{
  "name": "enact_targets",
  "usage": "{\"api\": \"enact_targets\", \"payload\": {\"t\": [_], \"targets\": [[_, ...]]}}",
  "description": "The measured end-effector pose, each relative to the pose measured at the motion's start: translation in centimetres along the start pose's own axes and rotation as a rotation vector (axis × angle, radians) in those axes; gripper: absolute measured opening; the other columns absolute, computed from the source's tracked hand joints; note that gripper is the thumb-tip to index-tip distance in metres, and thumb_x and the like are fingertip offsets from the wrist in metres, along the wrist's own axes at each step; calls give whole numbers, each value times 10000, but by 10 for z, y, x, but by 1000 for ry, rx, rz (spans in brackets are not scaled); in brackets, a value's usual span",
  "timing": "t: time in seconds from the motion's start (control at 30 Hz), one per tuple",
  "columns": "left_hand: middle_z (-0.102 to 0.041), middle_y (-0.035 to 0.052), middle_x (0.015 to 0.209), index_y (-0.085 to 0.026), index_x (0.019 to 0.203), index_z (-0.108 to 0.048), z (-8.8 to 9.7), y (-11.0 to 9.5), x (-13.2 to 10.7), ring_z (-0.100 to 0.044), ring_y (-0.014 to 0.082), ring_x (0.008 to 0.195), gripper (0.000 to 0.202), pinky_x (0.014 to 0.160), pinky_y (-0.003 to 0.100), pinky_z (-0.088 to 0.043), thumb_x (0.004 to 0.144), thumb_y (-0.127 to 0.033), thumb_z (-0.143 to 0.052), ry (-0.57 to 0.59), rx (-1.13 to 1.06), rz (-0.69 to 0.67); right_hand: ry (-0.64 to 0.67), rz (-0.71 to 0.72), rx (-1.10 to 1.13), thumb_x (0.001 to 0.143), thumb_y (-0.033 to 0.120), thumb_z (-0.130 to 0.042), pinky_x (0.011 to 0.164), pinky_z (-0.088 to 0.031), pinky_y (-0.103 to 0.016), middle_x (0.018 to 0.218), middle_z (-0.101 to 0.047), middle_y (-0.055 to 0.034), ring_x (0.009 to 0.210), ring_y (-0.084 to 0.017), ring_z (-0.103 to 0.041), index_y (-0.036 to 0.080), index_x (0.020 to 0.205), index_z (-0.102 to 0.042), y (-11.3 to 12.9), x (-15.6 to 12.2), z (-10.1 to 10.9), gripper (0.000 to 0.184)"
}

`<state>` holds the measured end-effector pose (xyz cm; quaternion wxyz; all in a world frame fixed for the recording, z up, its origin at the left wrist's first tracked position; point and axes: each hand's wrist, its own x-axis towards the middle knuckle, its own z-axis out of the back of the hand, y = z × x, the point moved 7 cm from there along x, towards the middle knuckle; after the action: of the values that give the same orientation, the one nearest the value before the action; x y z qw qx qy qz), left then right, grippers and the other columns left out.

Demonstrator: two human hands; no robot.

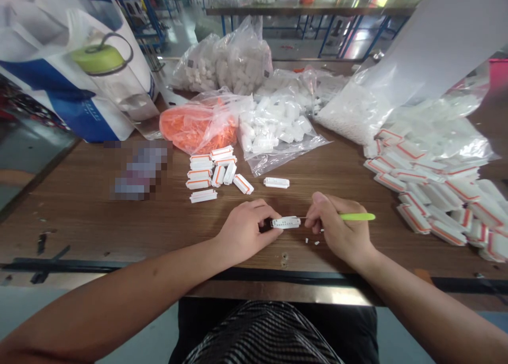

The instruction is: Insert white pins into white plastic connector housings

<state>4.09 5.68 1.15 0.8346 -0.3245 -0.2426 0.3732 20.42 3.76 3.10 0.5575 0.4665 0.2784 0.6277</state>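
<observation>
Between the thumb and fingers of my left hand is a small white plastic housing, its face dotted with a row of dark holes. My right hand is closed around a thin metal pick with a lime-green handle. The pick's shaft points left, and its tip meets or nearly meets the housing's right part; I cannot tell which. A few tiny white bits lie on the table by my right fingers. One more white housing rests just beyond my hands.
Several white housings with orange strips lie left of centre; a larger heap is at the right. Behind stand bags of orange parts, white housings and white granules. A green-lidded bottle is at the back left.
</observation>
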Motion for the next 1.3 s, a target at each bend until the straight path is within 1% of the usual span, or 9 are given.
{"api": "enact_targets", "payload": {"t": [0.27, 0.47, 0.67, 0.8, 0.87, 1.0, 1.17, 1.3], "targets": [[-586, -12, 740, -178, 905, -723, -1, 0, 1, -529, 121, 655, 97, 671, 289, -416, 809, -185, -718, -19, 12, -18, 27, 3, -12, 988, 309, -449, 424, -399, -201, 447, -573, 22, 365, -65, -519, 186, 511, -580, 0, 0, -5, 510], [-594, -12, 747, -188, 902, -722, 0, -1, 1, -531, 122, 660, 84, 671, 288, -420, 820, -193, -704, -11, 7, -2, 20, -16, -15, 991, 324, -450, 442, -415, -208, 463, -587, 14, 379, -70, -529, 188, 500, -576, -3, 0, -3, 525], [-585, -13, 736, -185, 892, -721, 1, -1, 1, -526, 120, 653, 78, 665, 286, -415, 815, -186, -705, -14, 0, -3, 39, 35, -50, 992, 289, -443, 433, -398, -207, 450, -576, 22, 371, -67, -523, 187, 516, -571, 2, 2, -4, 503], [-590, -9, 746, -184, 898, -723, 1, -1, 1, -525, 121, 652, 80, 663, 286, -416, 824, -194, -696, -12, -7, -7, 84, 119, -101, 987, 255, -456, 457, -399, -210, 442, -549, 35, 389, -67, -524, 185, 530, -563, 9, 1, -7, 474], [-593, -7, 751, -188, 904, -726, 1, -1, 1, -527, 122, 654, 85, 664, 286, -420, 825, -201, -696, -12, -7, -3, 82, 138, -103, 987, 247, -454, 464, -401, -213, 439, -542, 38, 391, -67, -523, 186, 541, -570, 10, 0, -7, 465], [-600, -6, 758, -196, 917, -727, 0, -1, 1, -535, 123, 663, 94, 666, 282, -428, 828, -207, -697, -3, 5, 7, 16, 66, -60, 998, 278, -434, 464, -417, -219, 472, -585, 19, 388, -70, -528, 189, 523, -577, 6, -2, -2, 504], [-597, -10, 745, -193, 900, -720, 1, -2, 1, -536, 123, 657, 76, 664, 283, -430, 830, -206, -694, -2, 19, -8, 44, 18, -38, 988, 306, -442, 424, -402, -224, 455, -586, 16, 366, -80, -523, 195, 518, -573, 3, -1, -5, 500], [-602, -7, 756, -192, 911, -719, 1, -2, 1, -539, 122, 659, 87, 668, 283, -433, 827, -201, -697, -4, 16, -6, 26, 8, -31, 990, 323, -441, 442, -415, -222, 465, -591, 10, 384, -81, -535, 193, 511, -579, 1, 0, -3, 516]]}}
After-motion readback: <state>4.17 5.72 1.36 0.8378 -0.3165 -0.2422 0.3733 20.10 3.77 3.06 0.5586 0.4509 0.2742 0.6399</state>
